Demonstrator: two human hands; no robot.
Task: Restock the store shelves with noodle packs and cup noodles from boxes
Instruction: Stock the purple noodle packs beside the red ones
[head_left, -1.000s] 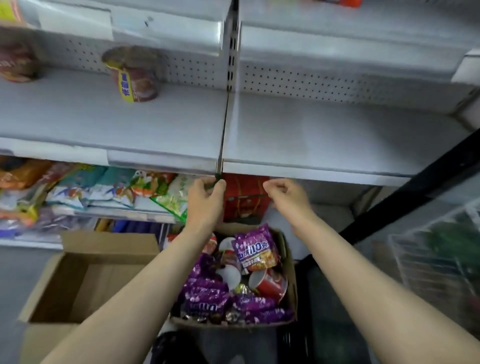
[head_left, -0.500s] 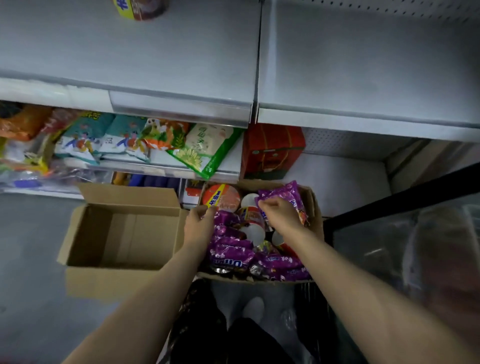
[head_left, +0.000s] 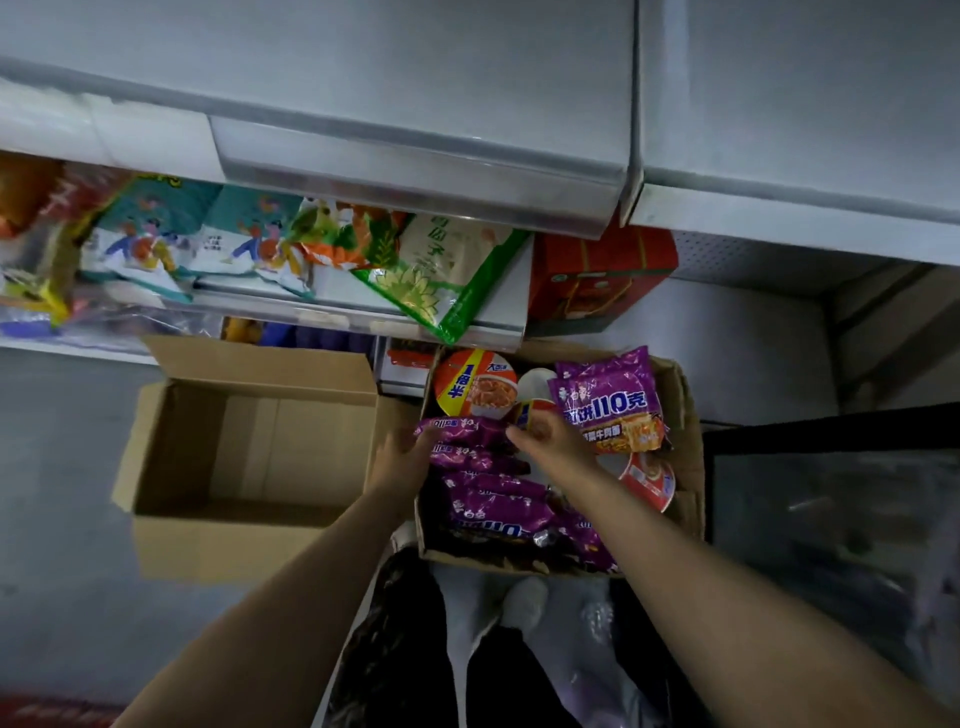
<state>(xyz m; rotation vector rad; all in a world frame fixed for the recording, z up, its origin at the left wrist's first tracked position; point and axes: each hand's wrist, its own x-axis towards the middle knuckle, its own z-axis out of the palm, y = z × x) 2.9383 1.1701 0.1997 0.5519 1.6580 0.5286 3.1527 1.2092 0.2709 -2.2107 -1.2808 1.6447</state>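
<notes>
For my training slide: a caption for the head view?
Both hands reach into a box of purple noodle packs and cup noodles.

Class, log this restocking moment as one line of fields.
phase: reaching into stocked box | left hand: on purple noodle packs | right hand: above packs, grip unclear | shelf: bare here

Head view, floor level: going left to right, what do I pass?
Empty cardboard box → left hand at the full box's edge → purple noodle packs → right hand over them → big purple noodle pack → right wall of the full box.
</notes>
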